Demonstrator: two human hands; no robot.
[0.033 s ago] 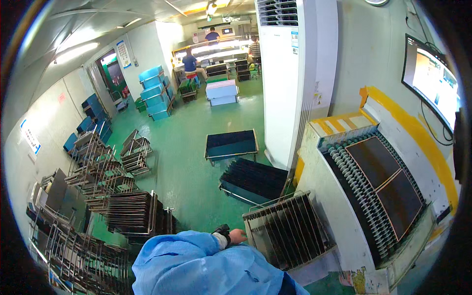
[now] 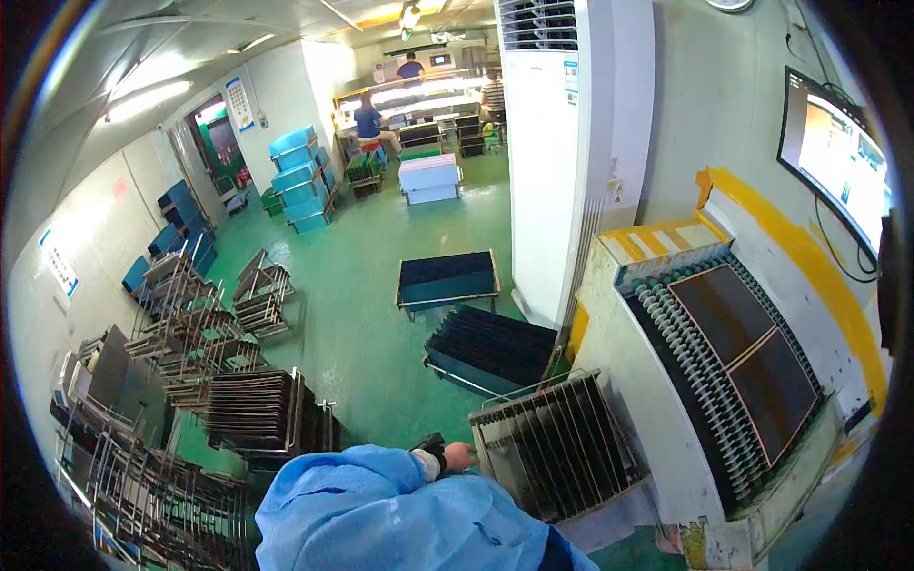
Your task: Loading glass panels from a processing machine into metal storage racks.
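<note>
My left hand [image 2: 460,457], in a blue sleeve [image 2: 352,485] with a black band at the wrist, is at the left edge of a metal rack [image 2: 490,430]. Its fingers look curled on the rack's frame, though they are small in view. Several thin dark panels [image 2: 562,447] stand upright in this rack, between wire dividers. My right hand cannot be made out; the blue cloth at the lower edge hides that side. Right of the rack, two dark flat panels [image 2: 776,390] with copper-coloured edges lie on a roller conveyor [image 2: 671,328].
Beyond the rack stand a blue bin with dark panels [image 2: 490,347] and a dark framed bin [image 2: 447,281]. Wire racks [image 2: 162,495] and a stack of panels [image 2: 252,409] crowd the left. A white cabinet [image 2: 547,181] rises ahead; a screen [image 2: 838,143] hangs right. People sit far back.
</note>
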